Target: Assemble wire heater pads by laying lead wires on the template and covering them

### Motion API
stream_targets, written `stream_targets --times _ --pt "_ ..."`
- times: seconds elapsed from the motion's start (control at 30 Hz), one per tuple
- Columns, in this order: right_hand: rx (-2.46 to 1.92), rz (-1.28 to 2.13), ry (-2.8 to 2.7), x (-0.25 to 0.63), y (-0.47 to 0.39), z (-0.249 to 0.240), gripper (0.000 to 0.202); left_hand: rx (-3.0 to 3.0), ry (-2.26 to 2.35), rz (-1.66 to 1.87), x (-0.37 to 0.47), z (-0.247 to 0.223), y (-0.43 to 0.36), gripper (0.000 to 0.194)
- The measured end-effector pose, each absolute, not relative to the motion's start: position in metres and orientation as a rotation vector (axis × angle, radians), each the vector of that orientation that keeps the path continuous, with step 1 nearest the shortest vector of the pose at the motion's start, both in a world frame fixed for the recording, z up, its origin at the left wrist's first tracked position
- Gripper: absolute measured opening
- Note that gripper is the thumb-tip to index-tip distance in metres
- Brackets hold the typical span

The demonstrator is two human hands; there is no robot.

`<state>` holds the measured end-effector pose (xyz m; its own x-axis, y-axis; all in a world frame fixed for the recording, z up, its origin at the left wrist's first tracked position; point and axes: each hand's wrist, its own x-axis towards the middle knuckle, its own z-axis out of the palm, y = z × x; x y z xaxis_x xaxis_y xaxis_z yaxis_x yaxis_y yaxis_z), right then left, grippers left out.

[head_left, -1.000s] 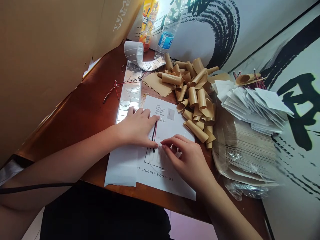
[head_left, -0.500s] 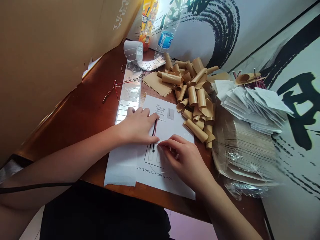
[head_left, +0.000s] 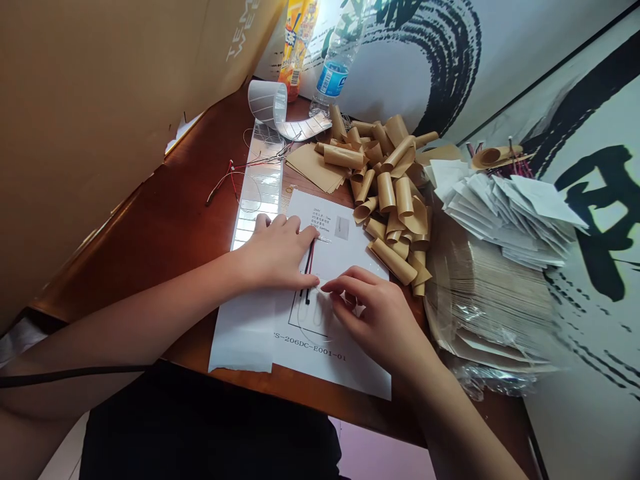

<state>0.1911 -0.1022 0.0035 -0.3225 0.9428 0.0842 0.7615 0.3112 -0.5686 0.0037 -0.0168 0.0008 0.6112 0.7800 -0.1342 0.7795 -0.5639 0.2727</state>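
My left hand [head_left: 280,252] lies flat on a printed white sheet [head_left: 360,363], fingers spread, index and thumb tips pressing beside a short lead of red and black wires [head_left: 309,257]. The black lower ends [head_left: 307,298] of the lead show below my left thumb. A thin pale wire [head_left: 300,323] loops over the printed outline toward my right hand [head_left: 367,308]. My right index finger and thumb are drawn together on the thin wire, just right of the left thumb; the exact grip is hard to see.
A strip of silvery labels [head_left: 260,177] runs under my left hand. Rolled brown paper pieces [head_left: 395,193] are heaped behind. White packets [head_left: 505,207] top a paper stack [head_left: 490,287] at right. Loose wires [head_left: 231,169] lie left, two bottles [head_left: 333,79] at the back, a carton wall [head_left: 100,133] far left.
My right hand has shifted slightly to the right, away from my left thumb. My left hand and the wires under it stay nearly still.
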Motion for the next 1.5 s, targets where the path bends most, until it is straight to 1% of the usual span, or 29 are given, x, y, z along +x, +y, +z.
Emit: stream_targets --times 0.13,0.33,0.77,0.97,1.37,1.5 --pt "-1.509 0.606 -2.222 0.194 -0.101 0.001 0.028 2.526 1.28 0.004 0.005 0.001 -0.016 0.078" --pt "-1.514 0.563 -2.23 0.196 -0.1 -0.005 0.032 2.524 1.284 0.003 0.005 -0.001 -0.015 0.079" --pt "-1.52 0.456 -2.27 0.195 -0.101 -0.009 0.029 2.477 1.268 -0.046 0.004 0.006 -0.015 0.076" --pt "-1.514 0.425 -2.259 0.191 -0.103 -0.004 0.03 2.512 1.285 0.033 0.005 0.001 -0.017 0.08" --pt "-1.575 0.294 -2.283 0.195 -0.106 -0.004 0.024 2.499 1.323 0.032 0.008 0.002 -0.017 0.082" --pt "-1.575 0.303 -2.288 0.197 -0.105 -0.004 0.027 2.504 1.313 0.038 0.007 -0.001 -0.016 0.082"
